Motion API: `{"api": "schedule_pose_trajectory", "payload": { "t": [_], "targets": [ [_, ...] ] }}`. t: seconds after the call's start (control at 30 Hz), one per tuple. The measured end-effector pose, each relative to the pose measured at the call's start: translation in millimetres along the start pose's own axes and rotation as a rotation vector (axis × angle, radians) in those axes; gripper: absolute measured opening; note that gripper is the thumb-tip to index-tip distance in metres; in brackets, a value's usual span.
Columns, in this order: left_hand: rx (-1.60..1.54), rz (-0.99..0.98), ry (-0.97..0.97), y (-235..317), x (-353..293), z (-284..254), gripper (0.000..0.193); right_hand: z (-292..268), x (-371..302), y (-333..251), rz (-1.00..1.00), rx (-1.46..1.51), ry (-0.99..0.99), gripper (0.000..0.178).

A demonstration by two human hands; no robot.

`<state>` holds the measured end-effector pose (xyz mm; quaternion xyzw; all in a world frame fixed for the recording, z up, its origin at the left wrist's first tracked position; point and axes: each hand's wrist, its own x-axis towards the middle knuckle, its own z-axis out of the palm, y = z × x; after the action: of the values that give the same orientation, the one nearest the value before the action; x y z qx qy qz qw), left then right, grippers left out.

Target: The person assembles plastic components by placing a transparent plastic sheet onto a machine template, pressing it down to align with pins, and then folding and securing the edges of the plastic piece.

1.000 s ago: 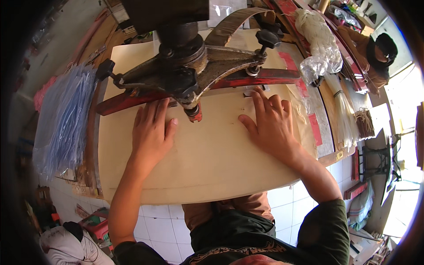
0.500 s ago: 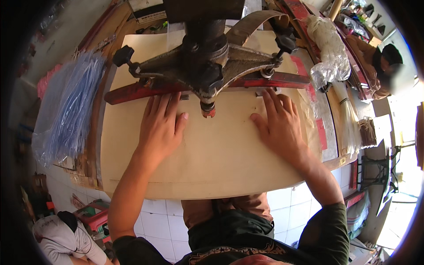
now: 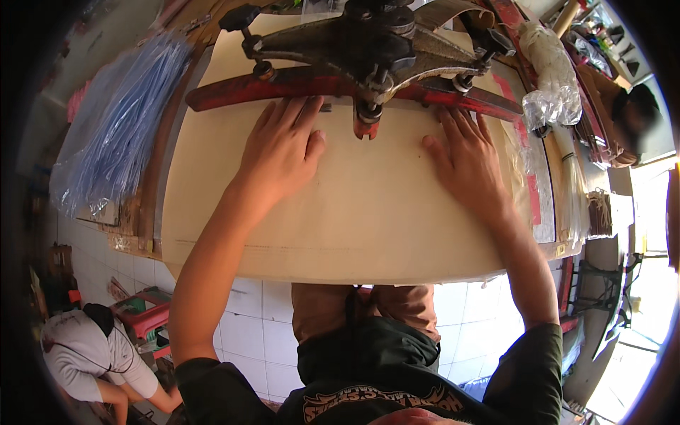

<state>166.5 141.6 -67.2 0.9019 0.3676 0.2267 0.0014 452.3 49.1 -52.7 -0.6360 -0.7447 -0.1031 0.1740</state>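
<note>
Closest to you, the broad cream sheet [image 3: 354, 219] lies flat across the worktop [image 3: 545, 223], its near edge above your lap. Farther in, your left hand [image 3: 283, 149] rests on it palm down, fingers straight and nearly together, thumb apart. Your right hand [image 3: 469, 161] lies likewise, fingers slightly spread, thumb out. Both sets of fingertips reach the near edge of the red bar [image 3: 301, 80]; whether they touch it, I can't tell. Beyond, a metal bracket [image 3: 312, 49] spans the bar.
</note>
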Motion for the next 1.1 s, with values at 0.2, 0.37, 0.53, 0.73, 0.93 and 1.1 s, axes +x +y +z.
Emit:
{"api": "schedule_pose_trajectory", "payload": {
  "t": [0.2,0.37,0.53,0.73,0.93,1.1],
  "targets": [
    [-0.023,-0.022,0.023,-0.4,-4.1,2.2,0.047,2.3,-3.1,0.6,0.019,-0.004,0.022,0.052],
    [0.016,-0.019,0.028,-4.6,-6.4,9.0,0.048,3.1,-3.9,0.3,0.034,-0.017,0.006,0.052],
    [0.021,-0.032,0.012,-4.1,-6.1,9.4,0.047,3.8,-3.1,2.0,0.025,-0.009,0.005,0.052],
    [-0.018,-0.041,-0.019,-2.8,-4.0,6.3,0.049,0.8,-2.1,0.1,0.023,-0.03,0.02,0.05],
    [-0.02,-0.025,-0.023,-0.7,-1.0,0.5,0.048,-1.6,-1.5,-1.5,0.016,-0.021,0.041,0.047],
    [-0.013,-0.001,0.025,-2.3,-0.9,2.4,0.048,-3.3,-0.8,-1.8,0.02,-0.023,0.044,0.047]
  ]
}}
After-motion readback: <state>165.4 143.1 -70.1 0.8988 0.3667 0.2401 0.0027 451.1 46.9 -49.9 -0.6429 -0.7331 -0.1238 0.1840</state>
